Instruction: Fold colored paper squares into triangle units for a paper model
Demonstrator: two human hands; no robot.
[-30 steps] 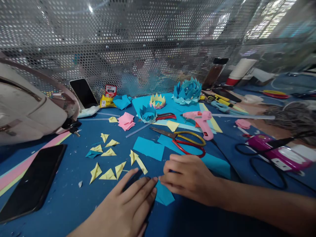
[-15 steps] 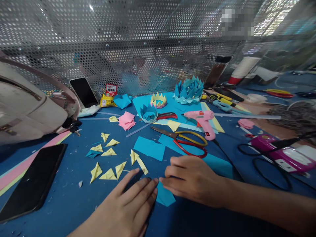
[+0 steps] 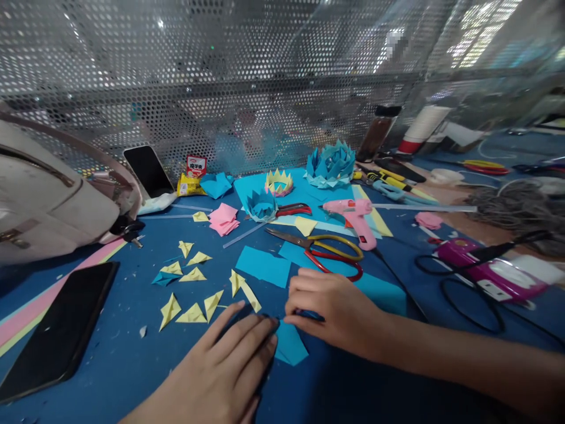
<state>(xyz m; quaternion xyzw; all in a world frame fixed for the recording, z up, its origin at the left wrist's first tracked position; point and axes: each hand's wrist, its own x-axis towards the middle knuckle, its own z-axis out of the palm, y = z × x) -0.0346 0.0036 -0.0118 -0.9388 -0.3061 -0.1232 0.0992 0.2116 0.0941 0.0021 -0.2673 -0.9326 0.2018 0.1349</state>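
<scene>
A small piece of blue paper lies on the table between my hands. My left hand rests flat over its left edge, fingers stretched out. My right hand is curled at the paper's top edge, its thumb and fingertips closed there; whether the paper is between them is partly hidden. Beyond the left fingers are several folded yellow paper pieces, one with a strip sticking out. A cut blue sheet and red-and-yellow-handled scissors lie just past the right hand.
Behind stand a pink glue gun, a blue paper flower, a yellow paper ring and pink paper squares. At left are a black phone and a white bag. A purple power strip with cables sits right.
The right hand has shifted slightly, and a gap now shows between its thumb and curled fingers. The left hand stays almost still on the paper. The camera view has moved a little.
</scene>
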